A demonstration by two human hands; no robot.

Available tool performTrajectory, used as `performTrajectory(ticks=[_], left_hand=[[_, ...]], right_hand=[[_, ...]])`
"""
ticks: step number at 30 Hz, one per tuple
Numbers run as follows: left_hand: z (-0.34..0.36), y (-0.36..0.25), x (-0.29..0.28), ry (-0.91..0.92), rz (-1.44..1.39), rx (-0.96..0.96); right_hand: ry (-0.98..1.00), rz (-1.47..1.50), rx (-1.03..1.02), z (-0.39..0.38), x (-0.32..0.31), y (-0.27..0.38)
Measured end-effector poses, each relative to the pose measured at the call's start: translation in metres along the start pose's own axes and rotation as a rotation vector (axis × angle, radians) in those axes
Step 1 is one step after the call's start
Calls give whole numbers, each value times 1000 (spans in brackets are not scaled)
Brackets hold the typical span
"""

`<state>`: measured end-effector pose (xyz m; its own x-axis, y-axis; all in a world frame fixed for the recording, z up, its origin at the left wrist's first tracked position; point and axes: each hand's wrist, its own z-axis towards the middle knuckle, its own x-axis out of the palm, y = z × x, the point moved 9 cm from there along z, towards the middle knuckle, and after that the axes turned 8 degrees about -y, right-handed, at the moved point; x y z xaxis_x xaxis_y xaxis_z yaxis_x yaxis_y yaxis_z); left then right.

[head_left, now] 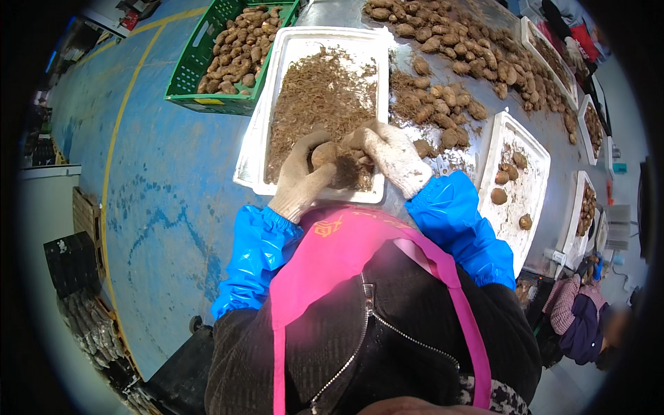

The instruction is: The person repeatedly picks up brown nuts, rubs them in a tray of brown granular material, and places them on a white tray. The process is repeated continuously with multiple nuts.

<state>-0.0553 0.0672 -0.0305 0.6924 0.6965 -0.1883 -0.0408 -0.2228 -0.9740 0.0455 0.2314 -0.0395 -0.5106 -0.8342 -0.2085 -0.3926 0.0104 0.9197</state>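
Note:
My gloved left hand (304, 173) is closed around a round brown tuber (323, 155) over a white tray (266, 181) filled with loose root fibres and dirt. My gloved right hand (377, 152) is beside it with curled fingers at the tuber's right side, on something brown that I cannot make out. Both forearms wear blue plastic sleeves.
A green crate (181, 79) of tubers stands at upper left. A heap of tubers (477, 52) lies on the metal table (498, 100). A white tray (515, 232) holds several tubers at right. Other people (581, 318) work along the right side. A blue floor (159, 207) lies left.

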Motion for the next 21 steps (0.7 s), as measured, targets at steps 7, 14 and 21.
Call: performTrajectory(ticks=[7,14,21], left_hand=[[-1,-18,5,-29,294,230],[1,-10,1,43,304,148],[6,4,9,71,53,-48]], right_hand=[[128,-594,-398,-28,36,33],[-162,-720,-204,2,-7,29],[49,-223,-295,-20,19,32]])
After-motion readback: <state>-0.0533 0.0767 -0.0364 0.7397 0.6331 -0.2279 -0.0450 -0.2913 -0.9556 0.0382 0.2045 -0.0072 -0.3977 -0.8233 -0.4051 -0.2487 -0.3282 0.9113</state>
